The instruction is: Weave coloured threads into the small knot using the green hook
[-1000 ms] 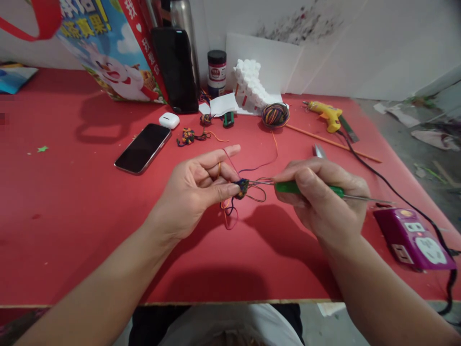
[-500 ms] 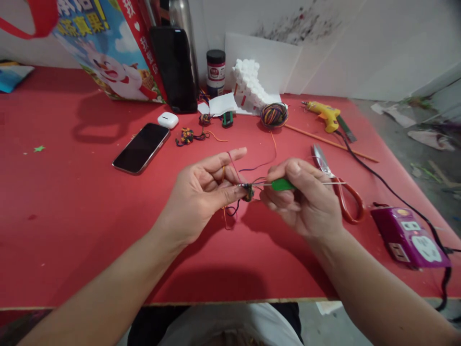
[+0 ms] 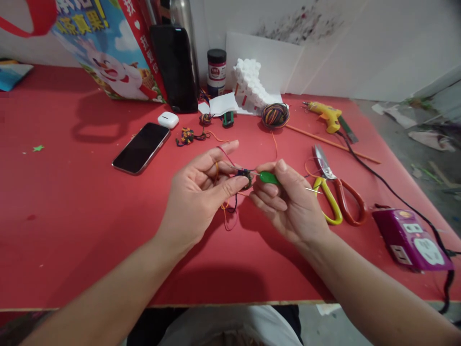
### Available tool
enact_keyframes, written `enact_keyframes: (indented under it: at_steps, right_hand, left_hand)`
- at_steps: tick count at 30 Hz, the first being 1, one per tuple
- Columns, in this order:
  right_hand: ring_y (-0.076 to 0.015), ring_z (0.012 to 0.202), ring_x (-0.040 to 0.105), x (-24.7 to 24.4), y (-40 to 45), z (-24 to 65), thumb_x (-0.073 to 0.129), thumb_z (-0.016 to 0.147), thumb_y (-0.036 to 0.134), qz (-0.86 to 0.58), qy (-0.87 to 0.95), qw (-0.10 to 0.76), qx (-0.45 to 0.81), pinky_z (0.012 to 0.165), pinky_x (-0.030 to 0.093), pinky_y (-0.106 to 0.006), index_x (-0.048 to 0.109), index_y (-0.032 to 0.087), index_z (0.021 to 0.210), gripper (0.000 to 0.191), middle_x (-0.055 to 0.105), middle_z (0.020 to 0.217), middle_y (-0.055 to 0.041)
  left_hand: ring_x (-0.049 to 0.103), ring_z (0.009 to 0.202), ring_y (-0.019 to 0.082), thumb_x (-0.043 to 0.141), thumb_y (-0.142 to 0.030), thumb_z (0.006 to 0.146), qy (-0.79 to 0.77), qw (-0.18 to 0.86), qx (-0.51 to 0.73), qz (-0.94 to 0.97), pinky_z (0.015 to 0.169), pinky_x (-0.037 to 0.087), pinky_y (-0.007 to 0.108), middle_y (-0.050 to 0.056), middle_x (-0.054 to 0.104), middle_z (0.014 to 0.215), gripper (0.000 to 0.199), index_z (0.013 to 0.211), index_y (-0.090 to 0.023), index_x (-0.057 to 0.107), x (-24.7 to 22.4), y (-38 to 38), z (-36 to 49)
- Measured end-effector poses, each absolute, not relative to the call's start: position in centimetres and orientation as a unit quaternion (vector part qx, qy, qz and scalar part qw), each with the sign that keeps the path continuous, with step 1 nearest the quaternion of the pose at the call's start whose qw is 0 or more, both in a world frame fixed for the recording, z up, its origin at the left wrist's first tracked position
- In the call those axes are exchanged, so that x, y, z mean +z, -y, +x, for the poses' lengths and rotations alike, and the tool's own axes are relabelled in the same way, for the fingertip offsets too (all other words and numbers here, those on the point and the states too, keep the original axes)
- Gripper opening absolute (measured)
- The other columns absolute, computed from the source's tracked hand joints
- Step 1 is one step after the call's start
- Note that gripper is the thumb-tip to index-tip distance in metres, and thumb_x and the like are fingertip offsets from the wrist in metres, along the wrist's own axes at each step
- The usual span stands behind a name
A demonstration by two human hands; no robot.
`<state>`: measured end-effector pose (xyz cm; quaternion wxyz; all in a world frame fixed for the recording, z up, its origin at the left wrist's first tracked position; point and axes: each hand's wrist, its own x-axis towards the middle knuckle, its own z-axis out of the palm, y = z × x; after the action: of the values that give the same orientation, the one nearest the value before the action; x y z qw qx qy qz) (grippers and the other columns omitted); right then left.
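Note:
Between the thumb and fingers of my left hand (image 3: 200, 187) is a small dark, multicoloured crochet piece (image 3: 245, 179). A thin strand of yarn (image 3: 226, 154) runs over the raised left index finger, and loose orange and dark ends hang below the hand. My right hand (image 3: 293, 202) grips the green handle of a crochet hook (image 3: 268, 178). The hook's tip reaches the top of the piece, and its thin metal rear end sticks out to the right. Part of the piece is hidden under my left thumb.
Scissors (image 3: 329, 187) and a purple power socket box (image 3: 412, 240) lie right. Behind are a multicoloured yarn ball (image 3: 275, 116), a yellow glue gun (image 3: 324, 115), an orange stick (image 3: 334, 143), and a small crocheted bit (image 3: 187, 136). A phone (image 3: 141, 148) and white earbud case (image 3: 168, 119) lie left.
My right hand has moved left and slightly up with the hook, closer to my left hand, uncovering the scissors' yellow handle. The crochet piece has risen slightly.

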<state>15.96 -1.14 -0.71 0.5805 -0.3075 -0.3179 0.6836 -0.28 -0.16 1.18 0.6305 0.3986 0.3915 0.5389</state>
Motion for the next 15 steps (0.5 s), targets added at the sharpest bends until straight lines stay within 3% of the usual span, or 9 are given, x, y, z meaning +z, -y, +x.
enact_keyframes:
  at_steps: [9, 12, 15]
  right_hand:
    - [-0.0063, 0.049, 0.049, -1.0, 2.2, 15.8, 0.077, 0.100, 0.042, -0.345, 0.429, 0.621, 0.558, 0.049, 0.042, -0.022, 0.083, 0.023, 0.101, 0.020, 0.064, 0.066, 0.0043]
    - [-0.0107, 0.060, 0.062, -1.5, 2.6, 16.1, 0.070, 0.105, 0.037, -0.410, 0.548, 0.604, 0.409, 0.054, 0.049, -0.024, 0.079, 0.025, 0.110, 0.016, 0.070, 0.076, 0.0017]
    - [-0.0177, 0.087, 0.074, -2.0, 2.8, 16.2, 0.065, 0.107, 0.029, -0.424, 0.680, 0.561, 0.210, 0.075, 0.061, -0.032, 0.074, 0.026, 0.120, 0.016, 0.079, 0.100, -0.0046]
  left_hand:
    - [0.074, 0.074, 0.010, 0.088, -0.009, 0.075, -0.414, 0.624, 0.523, 0.407, 0.071, 0.060, 0.019, -0.005, 0.076, 0.077, 0.057, 0.130, -0.018, 0.076, 1.4, 0.3, 0.1]
    - [0.070, 0.068, 0.010, 0.086, -0.012, 0.079, -0.444, 0.601, 0.513, 0.422, 0.063, 0.056, 0.019, -0.005, 0.075, 0.076, 0.059, 0.136, -0.018, 0.073, 1.7, 0.7, 0.3]
    - [0.069, 0.067, 0.009, 0.088, -0.012, 0.078, -0.449, 0.606, 0.515, 0.407, 0.063, 0.056, 0.019, -0.005, 0.076, 0.078, 0.061, 0.136, -0.018, 0.073, 1.5, 0.9, 0.6]
